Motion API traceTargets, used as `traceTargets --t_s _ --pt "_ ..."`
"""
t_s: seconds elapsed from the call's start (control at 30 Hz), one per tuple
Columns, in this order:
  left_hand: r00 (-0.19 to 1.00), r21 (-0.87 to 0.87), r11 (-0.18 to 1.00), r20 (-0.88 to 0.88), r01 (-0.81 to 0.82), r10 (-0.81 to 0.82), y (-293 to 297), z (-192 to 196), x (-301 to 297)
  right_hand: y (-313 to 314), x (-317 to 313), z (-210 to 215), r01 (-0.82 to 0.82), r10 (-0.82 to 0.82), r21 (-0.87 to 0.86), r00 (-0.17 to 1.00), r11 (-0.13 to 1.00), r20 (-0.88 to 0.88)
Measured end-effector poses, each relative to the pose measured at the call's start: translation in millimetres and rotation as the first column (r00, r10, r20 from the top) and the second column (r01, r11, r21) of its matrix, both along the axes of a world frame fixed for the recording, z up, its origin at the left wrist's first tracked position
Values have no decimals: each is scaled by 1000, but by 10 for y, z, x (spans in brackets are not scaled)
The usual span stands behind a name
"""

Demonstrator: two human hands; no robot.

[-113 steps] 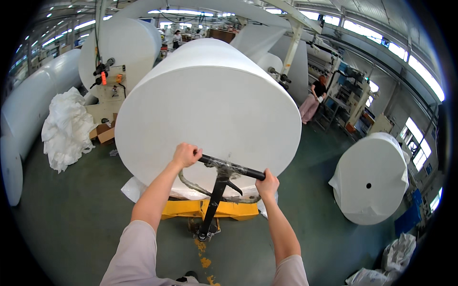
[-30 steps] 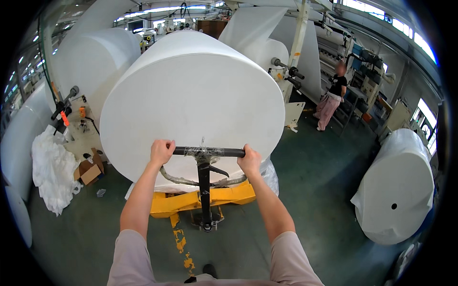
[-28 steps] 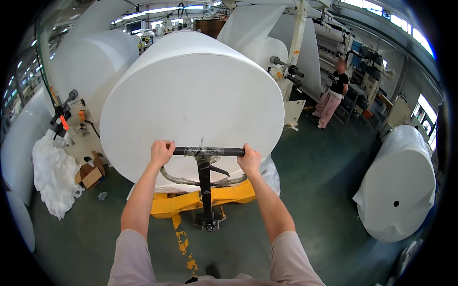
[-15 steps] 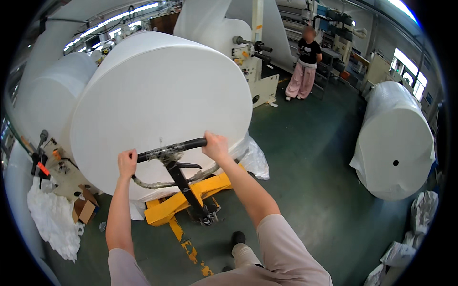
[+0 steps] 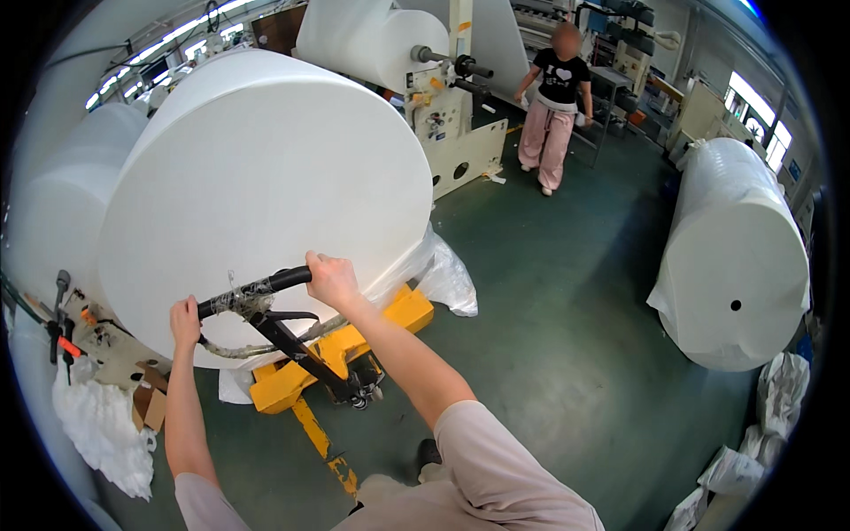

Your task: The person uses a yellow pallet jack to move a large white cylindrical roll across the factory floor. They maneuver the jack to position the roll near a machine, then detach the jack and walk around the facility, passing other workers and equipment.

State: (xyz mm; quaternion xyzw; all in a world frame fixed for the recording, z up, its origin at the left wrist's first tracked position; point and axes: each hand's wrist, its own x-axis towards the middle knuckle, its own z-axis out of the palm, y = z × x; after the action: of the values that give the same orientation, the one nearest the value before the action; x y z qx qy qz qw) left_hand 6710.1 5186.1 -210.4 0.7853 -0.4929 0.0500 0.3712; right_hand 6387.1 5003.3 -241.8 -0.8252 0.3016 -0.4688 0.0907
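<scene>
1. Risk first: the huge white roll (image 5: 266, 195) sits on a yellow pallet jack (image 5: 345, 350) right ahead of both hands. A sharp swing of the handle could shift it or clip the person in pink trousers (image 5: 551, 106) far beyond the right hand.
2. Loose plastic wrap (image 5: 443, 279) near the wheels could snag.
3. Left hand (image 5: 185, 320) and right hand (image 5: 331, 280) are each curled tight around the black handle bar (image 5: 252, 291), well apart, fingers fully wrapped.
</scene>
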Motion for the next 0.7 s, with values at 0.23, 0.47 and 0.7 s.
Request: traceTargets --t_s 0.23,0.47,0.7 --pt "998 -11 998 -32 -60 60 133 -205 276 -19 102 -75 -40 40 -73 999 997 6" --pt "998 -52 998 -61 -27 24 -19 -369 229 -128 -20 -227 -62 62 -37 998 997 19" --pt "991 -152 987 -134 -52 32 -17 -659 528 -158 -97 -161 -95 95 79 995 992 -2"
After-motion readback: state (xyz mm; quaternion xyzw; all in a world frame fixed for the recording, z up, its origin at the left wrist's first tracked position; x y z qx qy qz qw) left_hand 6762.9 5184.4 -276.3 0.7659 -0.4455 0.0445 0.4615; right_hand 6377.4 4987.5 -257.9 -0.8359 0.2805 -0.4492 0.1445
